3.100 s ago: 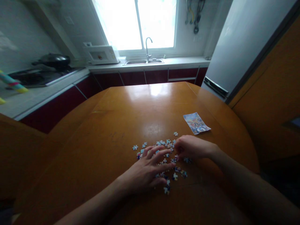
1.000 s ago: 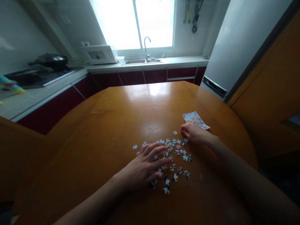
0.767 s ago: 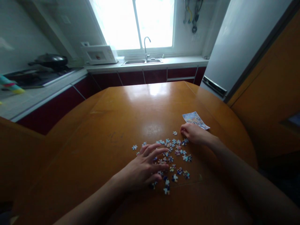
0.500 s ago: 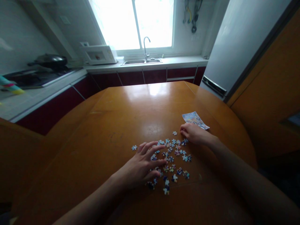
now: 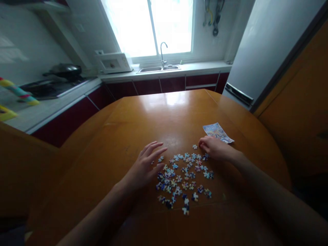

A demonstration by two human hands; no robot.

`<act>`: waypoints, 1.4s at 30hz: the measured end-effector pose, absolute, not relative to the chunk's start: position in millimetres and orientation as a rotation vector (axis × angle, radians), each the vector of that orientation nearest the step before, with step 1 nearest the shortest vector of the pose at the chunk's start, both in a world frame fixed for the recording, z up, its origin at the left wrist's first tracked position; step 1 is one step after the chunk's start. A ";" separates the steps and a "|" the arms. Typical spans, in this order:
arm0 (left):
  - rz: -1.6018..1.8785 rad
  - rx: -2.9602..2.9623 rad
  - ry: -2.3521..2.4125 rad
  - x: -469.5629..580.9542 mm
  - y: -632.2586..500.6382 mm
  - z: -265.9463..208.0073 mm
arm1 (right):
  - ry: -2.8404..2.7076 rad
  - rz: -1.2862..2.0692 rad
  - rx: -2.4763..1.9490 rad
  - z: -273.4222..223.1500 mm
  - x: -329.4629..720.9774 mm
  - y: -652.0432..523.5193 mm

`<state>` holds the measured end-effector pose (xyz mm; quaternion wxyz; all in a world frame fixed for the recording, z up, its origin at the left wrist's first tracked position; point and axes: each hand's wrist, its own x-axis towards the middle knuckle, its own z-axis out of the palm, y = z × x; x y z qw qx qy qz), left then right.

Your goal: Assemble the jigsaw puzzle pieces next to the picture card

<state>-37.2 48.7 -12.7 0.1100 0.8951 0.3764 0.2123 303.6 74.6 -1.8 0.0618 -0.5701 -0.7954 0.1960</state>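
Observation:
Many small jigsaw puzzle pieces [image 5: 178,179] lie loose across the near middle of the wooden table. My left hand [image 5: 146,163] is at the left edge of this spread, fingers stretched and apart, holding nothing. At the upper right of the pieces, my right hand [image 5: 212,146] rests with its fingers curled together; whatever may be between the fingertips is hidden. A single puzzle piece [image 5: 194,147] lies just left of those fingertips. Behind the right hand is a printed picture sheet [image 5: 217,132], its near edge partly covered by the hand.
The brown oval table [image 5: 143,119] fills the foreground. Beyond it a counter carries a sink [image 5: 159,68] with a tap, a white microwave [image 5: 114,63] and a dark pan [image 5: 65,70] on the stove. A grey refrigerator [image 5: 271,48] stands at the right.
My left hand has lifted back and moved left off the pieces, uncovering those beneath it. My right hand stays near the picture sheet with fingers curled. The view has shifted slightly.

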 end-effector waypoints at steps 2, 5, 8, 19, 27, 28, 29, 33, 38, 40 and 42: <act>0.466 2.643 1.105 -34.1 41.8 -14.5 | -2.400 0.595 -1.718 -2.9 304.4 75.0; 0.309 2.648 1.068 -29.0 34.5 -16.1 | -2.387 0.613 -1.712 -3.7 305.3 75.4; 0.306 2.622 1.068 -29.1 34.9 -14.2 | -2.388 0.620 -1.706 -3.4 305.7 75.4; 0.469 2.597 1.118 -26.3 36.4 -14.8 | -2.371 0.658 -1.723 2.5 303.1 72.6; 0.499 2.552 1.107 -28.3 38.4 -14.6 | -2.361 0.667 -1.734 -2.8 304.3 75.1; 0.504 2.550 1.092 -27.3 37.9 -15.2 | -2.352 0.679 -1.737 -2.6 304.3 74.9; 0.502 2.553 1.077 -26.2 37.6 -15.9 | -2.344 0.684 -1.740 -2.3 304.3 74.7; 0.502 2.574 1.056 -24.2 38.5 -18.4 | -2.340 0.694 -1.742 -1.1 304.5 74.5; 0.520 2.558 1.057 -25.2 41.1 -21.3 | -2.334 0.723 -1.751 -2.2 305.6 75.9; 0.522 2.552 1.061 -25.0 41.0 -22.6 | -2.336 0.721 -1.741 -2.9 306.3 76.0; 0.526 2.531 1.060 -24.1 40.4 -23.1 | -2.339 0.711 -1.731 -3.6 306.9 75.8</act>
